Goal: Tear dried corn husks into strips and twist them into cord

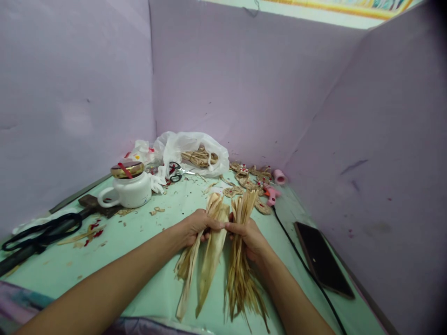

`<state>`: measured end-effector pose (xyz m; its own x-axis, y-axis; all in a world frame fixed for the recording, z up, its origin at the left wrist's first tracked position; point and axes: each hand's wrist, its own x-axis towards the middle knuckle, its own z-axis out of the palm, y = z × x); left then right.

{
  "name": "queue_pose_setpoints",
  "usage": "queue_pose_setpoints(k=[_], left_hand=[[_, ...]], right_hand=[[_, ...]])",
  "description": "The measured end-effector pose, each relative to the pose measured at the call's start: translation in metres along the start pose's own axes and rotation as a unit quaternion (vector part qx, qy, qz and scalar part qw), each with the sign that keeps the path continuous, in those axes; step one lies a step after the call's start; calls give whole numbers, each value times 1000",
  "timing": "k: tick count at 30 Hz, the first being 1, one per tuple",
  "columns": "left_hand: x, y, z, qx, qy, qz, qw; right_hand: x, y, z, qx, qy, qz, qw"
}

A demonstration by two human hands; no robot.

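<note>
Dried corn husks fill both of my hands at the middle of the table. My left hand (201,227) is closed round a few broad husk strips (213,253), whose tapered ends hang toward me. In my right hand (249,235) is a thicker bundle of thin shredded husk (240,272), fanned out at its lower end. The thumbs of the two hands meet at the upper part of the broad pale husk. The fingers behind the husks are partly hidden.
A white lidded mug (132,190), a hammer (92,207) and black-handled scissors (178,172) lie left. Behind is a plastic bag (167,144) with husks (199,157). Woven husk pieces (233,191), a pink glue gun (271,194), its black cord (296,253) and a phone (323,260) are right.
</note>
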<state>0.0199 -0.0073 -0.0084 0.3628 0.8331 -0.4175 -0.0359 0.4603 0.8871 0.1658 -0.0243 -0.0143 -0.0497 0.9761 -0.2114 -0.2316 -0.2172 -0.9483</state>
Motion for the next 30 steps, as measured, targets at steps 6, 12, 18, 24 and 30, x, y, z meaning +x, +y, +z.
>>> queue_pose_setpoints(k=[6, 12, 18, 24, 30], left_hand=[[6, -6, 1, 21, 57, 18, 998], [6, -7, 2, 51, 78, 47, 995], [0, -4, 5, 55, 78, 40, 995], [0, -1, 7, 58, 96, 29, 993], [-2, -4, 10, 92, 99, 63, 989]], right_hand=[[-1, 2, 1, -7, 14, -10, 1000], [0, 5, -1, -49, 7, -10, 999], [-1, 9, -2, -81, 7, 0, 997], [4, 11, -4, -83, 11, -6, 996], [-1, 6, 2, -94, 22, -30, 995]])
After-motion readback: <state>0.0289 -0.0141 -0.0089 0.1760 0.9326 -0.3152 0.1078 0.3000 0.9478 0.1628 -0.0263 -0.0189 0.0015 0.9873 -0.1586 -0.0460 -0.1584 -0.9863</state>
